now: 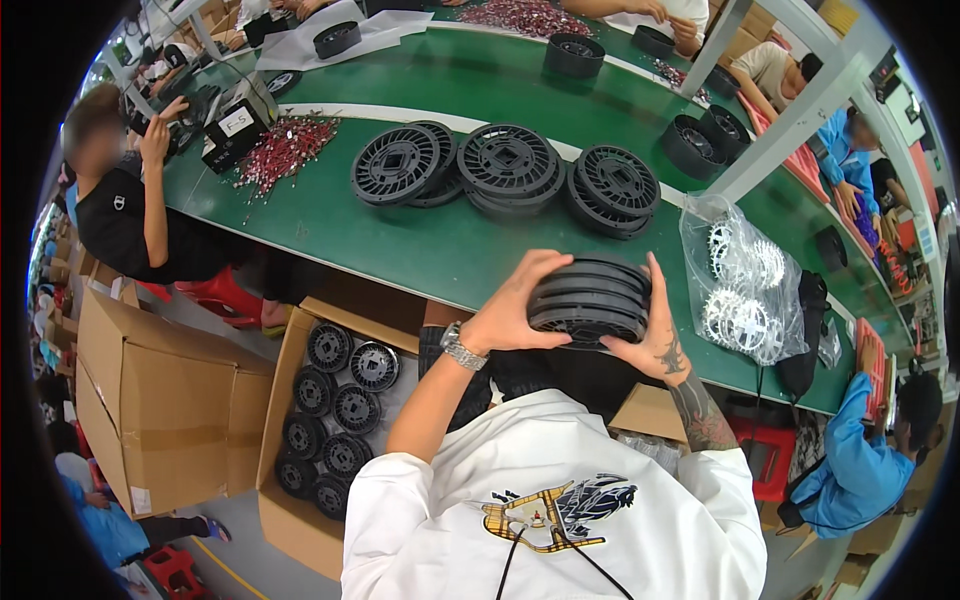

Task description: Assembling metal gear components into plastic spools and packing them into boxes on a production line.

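Between my two hands I hold a short stack of black round plastic grilles (590,298), just off the near edge of the green table. My left hand (520,308) presses on the stack's left side, fingers behind and thumb in front. On its right side my right hand (655,335) grips in the same way. Beyond my hands, more black slotted grilles lie piled on the table: a left pile (397,165), a middle pile (508,160) and a right pile (614,185).
An open carton (268,460) with several black round parts stands lower left, beside a closed carton (165,400). Clear bags of silvery toothed discs (742,290) lie right. Red-and-white small parts (285,150) are heaped left, near a seated person (125,200). A white post (800,120) rises at right.
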Available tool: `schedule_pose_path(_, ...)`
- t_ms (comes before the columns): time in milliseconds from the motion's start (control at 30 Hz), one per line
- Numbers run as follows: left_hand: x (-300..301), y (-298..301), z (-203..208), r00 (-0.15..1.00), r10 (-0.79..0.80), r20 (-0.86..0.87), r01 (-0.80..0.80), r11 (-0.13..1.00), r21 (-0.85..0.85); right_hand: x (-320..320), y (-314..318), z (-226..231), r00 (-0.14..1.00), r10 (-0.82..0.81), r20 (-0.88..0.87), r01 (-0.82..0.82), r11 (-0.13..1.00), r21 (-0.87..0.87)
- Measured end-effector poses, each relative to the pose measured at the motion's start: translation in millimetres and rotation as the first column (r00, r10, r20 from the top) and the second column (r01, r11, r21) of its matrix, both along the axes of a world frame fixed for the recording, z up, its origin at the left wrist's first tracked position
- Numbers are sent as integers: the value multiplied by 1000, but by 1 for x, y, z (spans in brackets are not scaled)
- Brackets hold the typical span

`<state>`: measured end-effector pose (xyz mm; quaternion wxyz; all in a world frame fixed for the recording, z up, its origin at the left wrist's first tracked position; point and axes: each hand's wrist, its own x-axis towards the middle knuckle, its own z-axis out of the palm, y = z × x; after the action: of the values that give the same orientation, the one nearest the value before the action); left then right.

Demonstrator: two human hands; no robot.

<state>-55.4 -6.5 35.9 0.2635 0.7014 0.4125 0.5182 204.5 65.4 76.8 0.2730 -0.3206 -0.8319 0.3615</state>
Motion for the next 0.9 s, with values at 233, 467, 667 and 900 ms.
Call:
schedule_pose_path(233, 3, -8, 6, 996, 84, 43, -84, 996, -15, -3, -4, -3, 990, 83, -114, -90, 994, -60)
schedule_pose_path(467, -50, -14, -3, 922, 306, -235, -174, 874, 454, -60, 24, -2, 915, 396, -76, -262, 728, 634)
schedule_pose_path(667, -41, -49, -4, 943, 293, -155, -262, 945, 193, -72, 29, -16, 925, 342, 165, -312, 436, 844)
schedule_pose_path(900, -35, -38, -21, 880, 401, -254, -366, 914, 173, -68, 40, -22, 899, 352, 262, -398, 405, 823)
